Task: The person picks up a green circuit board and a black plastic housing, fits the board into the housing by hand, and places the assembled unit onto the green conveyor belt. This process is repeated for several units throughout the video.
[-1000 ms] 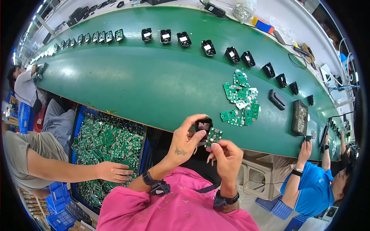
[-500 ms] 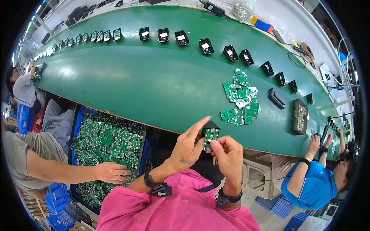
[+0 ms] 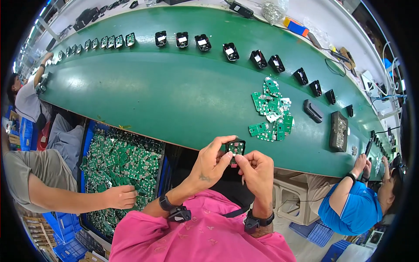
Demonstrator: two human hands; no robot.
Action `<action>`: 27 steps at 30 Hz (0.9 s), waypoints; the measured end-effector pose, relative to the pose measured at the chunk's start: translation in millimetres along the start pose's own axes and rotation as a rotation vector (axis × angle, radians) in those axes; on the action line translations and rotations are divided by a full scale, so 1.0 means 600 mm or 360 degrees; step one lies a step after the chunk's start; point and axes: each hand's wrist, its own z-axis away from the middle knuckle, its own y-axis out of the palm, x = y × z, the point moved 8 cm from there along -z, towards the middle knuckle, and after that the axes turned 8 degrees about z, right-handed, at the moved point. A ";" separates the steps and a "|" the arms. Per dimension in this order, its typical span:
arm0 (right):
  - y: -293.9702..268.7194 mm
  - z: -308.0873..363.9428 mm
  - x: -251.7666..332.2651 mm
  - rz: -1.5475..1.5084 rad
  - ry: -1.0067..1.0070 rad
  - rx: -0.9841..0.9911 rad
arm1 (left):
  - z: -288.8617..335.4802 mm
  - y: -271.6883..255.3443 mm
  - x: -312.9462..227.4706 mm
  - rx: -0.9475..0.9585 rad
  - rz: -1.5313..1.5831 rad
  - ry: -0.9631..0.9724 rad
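At the table's near edge my left hand [image 3: 208, 162] grips a black plastic housing [image 3: 242, 141] from its left side, thumb on the front. A green circuit board [image 3: 236, 147] sits at the housing's open face. My right hand [image 3: 257, 171] pinches at the board's lower end from the right, with thumb and fingers closed against it. A small pink-red piece [image 3: 234, 165] shows below the board between my hands. What lies under my right fingertips is partly hidden.
Loose green boards [image 3: 273, 109] are heaped beyond my hands. A row of black housings [image 3: 203, 42] curves along the green table [image 3: 152, 87]. A blue crate [image 3: 90, 131] of boards stands at left, beside a co-worker's hand [image 3: 122, 197]. Another co-worker in blue [image 3: 349, 205] sits at right.
The housing has tipped so its open face and board show more squarely, and my right thumb has moved up on it. The co-worker's hand at the crate has shifted slightly left and up.
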 end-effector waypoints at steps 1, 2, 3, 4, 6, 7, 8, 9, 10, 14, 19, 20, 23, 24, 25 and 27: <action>0.001 -0.001 -0.001 0.0053 0.0029 0.0009 | 0.000 -0.003 0.002 -0.0022 -0.0001 -0.0031; 0.004 -0.004 -0.008 0.0056 0.0028 0.0010 | 0.000 -0.003 0.001 -0.0023 0.0002 -0.0030; 0.000 -0.011 -0.009 0.0187 -0.0115 -0.0070 | -0.002 -0.003 0.006 -0.0051 0.0024 -0.0114; -0.004 -0.014 -0.005 0.0320 -0.0258 -0.0151 | -0.004 -0.003 0.012 -0.0079 0.0047 -0.0198; -0.003 -0.018 -0.016 0.0239 -0.0251 -0.0147 | -0.008 -0.004 0.014 -0.0097 0.0076 -0.0107; -0.001 -0.019 -0.017 0.0162 -0.0244 -0.0140 | -0.009 -0.007 0.015 -0.0118 0.0108 -0.0016; 0.004 -0.019 -0.014 0.0164 -0.0244 -0.0136 | -0.013 -0.006 0.024 -0.0122 0.0109 -0.0017; 0.009 -0.017 0.004 0.0157 -0.0378 -0.0159 | -0.019 -0.006 0.024 -0.0135 0.0088 0.0072; 0.011 -0.015 0.023 0.0148 -0.0513 -0.0181 | -0.022 -0.006 0.020 -0.0149 0.0065 0.0163; 0.025 -0.025 0.056 0.0431 -0.0632 -0.0173 | -0.021 -0.010 0.027 -0.0093 0.0145 -0.0099; 0.051 -0.039 0.060 0.0302 -0.0767 -0.0156 | -0.022 -0.035 -0.008 -0.0227 -0.0282 0.0125; 0.056 -0.043 0.062 0.0212 -0.0787 -0.0161 | -0.021 -0.042 -0.016 -0.0292 -0.0291 0.0265; 0.083 -0.060 0.079 0.0112 -0.0775 -0.0084 | -0.025 -0.076 -0.016 -0.0339 -0.0286 0.0113; 0.094 -0.071 0.085 0.0125 -0.0762 -0.0049 | -0.029 -0.088 -0.020 -0.0365 -0.0295 0.0126; 0.105 -0.082 0.093 0.0140 -0.0746 -0.0018 | -0.035 -0.100 -0.031 -0.0401 -0.0399 0.0199; 0.126 -0.107 0.117 0.0131 -0.0824 -0.0003 | -0.051 -0.123 -0.046 -0.0447 -0.0510 0.0275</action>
